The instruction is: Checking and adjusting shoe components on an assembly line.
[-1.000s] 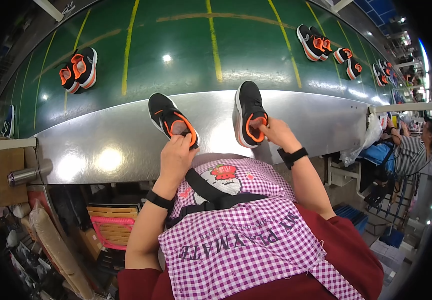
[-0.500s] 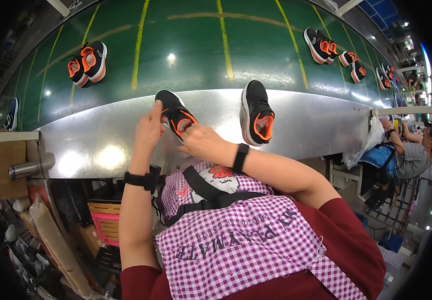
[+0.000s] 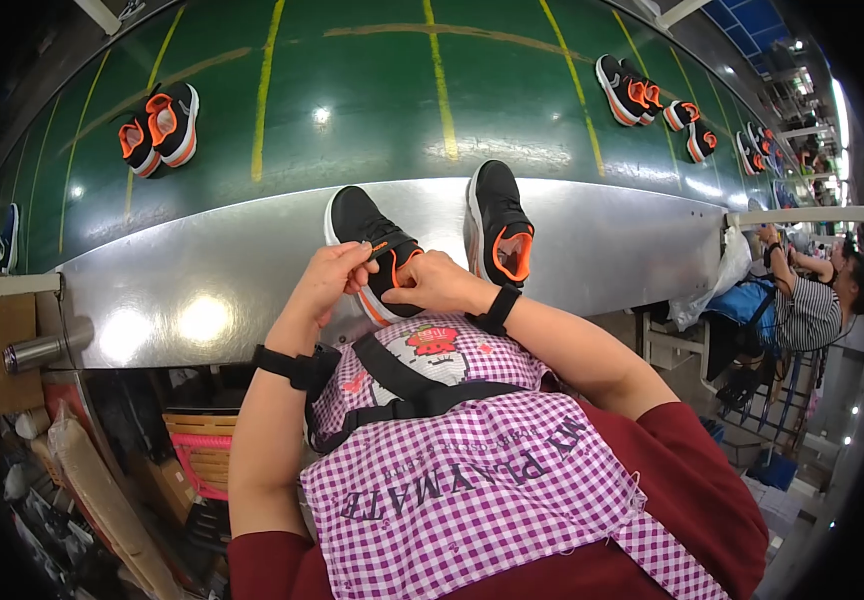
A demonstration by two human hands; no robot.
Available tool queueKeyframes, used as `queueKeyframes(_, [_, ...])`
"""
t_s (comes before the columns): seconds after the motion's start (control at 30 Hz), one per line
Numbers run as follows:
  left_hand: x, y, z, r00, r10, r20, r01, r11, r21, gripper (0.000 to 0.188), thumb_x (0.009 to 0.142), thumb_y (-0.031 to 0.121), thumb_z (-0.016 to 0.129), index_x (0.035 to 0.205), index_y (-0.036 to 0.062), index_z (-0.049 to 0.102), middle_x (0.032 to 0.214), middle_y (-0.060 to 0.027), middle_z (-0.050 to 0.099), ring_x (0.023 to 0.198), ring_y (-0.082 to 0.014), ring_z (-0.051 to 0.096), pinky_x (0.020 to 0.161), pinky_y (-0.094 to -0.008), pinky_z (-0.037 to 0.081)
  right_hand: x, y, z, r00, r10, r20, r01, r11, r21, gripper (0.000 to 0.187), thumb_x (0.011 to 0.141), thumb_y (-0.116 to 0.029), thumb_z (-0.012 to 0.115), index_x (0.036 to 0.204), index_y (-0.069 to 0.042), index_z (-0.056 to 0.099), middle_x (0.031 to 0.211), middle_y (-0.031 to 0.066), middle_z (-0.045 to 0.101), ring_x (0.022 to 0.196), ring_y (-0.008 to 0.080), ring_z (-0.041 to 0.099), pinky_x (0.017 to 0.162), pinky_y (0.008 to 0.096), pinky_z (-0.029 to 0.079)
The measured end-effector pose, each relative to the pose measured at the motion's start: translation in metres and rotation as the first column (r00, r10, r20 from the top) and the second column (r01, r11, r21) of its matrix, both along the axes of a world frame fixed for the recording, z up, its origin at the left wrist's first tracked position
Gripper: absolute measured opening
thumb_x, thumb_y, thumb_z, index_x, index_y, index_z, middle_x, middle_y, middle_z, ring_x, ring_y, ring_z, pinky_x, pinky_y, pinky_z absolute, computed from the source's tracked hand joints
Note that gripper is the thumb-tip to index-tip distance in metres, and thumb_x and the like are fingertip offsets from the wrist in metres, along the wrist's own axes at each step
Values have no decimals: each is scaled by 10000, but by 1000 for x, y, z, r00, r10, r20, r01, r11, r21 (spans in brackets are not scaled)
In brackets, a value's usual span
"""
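A black sneaker (image 3: 357,218) with orange lining and a white sole sits on the steel ledge, toe pointing away from me. My left hand (image 3: 334,278) pinches the end of its strap (image 3: 380,248) at the shoe's left side. At the collar, my right hand (image 3: 440,284) grips the sneaker, its fingertips partly hidden in the opening. Just to the right stands a matching sneaker (image 3: 497,205), upright and untouched, with its strap lying across the top.
Beyond the steel ledge (image 3: 612,250) runs a green belt (image 3: 352,120) with yellow lines. Sneaker pairs stand on it at left (image 3: 174,125) and right (image 3: 617,90). A metal cylinder (image 3: 34,353) lies at the ledge's left end. Another person (image 3: 802,305) sits far right.
My left hand has moved from the toe back to the strap and now pinches it. The held sneaker has shifted right and nearer its mate; my right hand moved right with it.
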State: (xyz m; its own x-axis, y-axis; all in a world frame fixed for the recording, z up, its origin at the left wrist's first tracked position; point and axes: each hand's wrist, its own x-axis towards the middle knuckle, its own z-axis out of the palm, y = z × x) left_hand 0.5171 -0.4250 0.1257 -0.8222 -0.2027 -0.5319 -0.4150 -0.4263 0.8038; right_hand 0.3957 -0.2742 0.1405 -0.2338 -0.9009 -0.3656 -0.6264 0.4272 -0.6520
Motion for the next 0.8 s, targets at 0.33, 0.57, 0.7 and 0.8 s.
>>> queueKeyframes(0.33, [4,-3,6,995,-100,-3,99,991,-94,288,913,292,523,718,91,590,571,68,469,535,-28,400,522,-183,315,4,4,-12,999,-17,-39,11,988,-157,403,771,-332,650,593,20,572,497,158,487,436,270,478,473,370,382])
queueKeyframes(0.57, [11,3,5,996,-77,35,80,992,-102,288,914,290,524,721,88,595,580,63,478,542,-34,416,526,-182,330,3,3,-10,1000,-18,4,19,985,-171,380,775,-335,652,621,7,592,503,154,494,438,261,481,467,362,379])
queueKeyframes(0.7, [12,13,-1,994,-89,61,93,993,-76,286,915,303,524,741,89,598,586,61,485,542,-34,422,522,-182,335,2,3,-8,998,-52,40,54,998,-39,369,743,-340,648,604,0,607,515,154,530,500,289,558,520,370,433])
queueKeyframes(0.8, [12,16,0,992,-96,81,100,994,-48,284,914,316,524,759,90,599,582,60,483,533,-34,421,510,-184,334,2,3,-8,997,-56,50,58,998,-32,363,742,-339,643,609,-4,607,515,154,529,502,291,558,520,369,436])
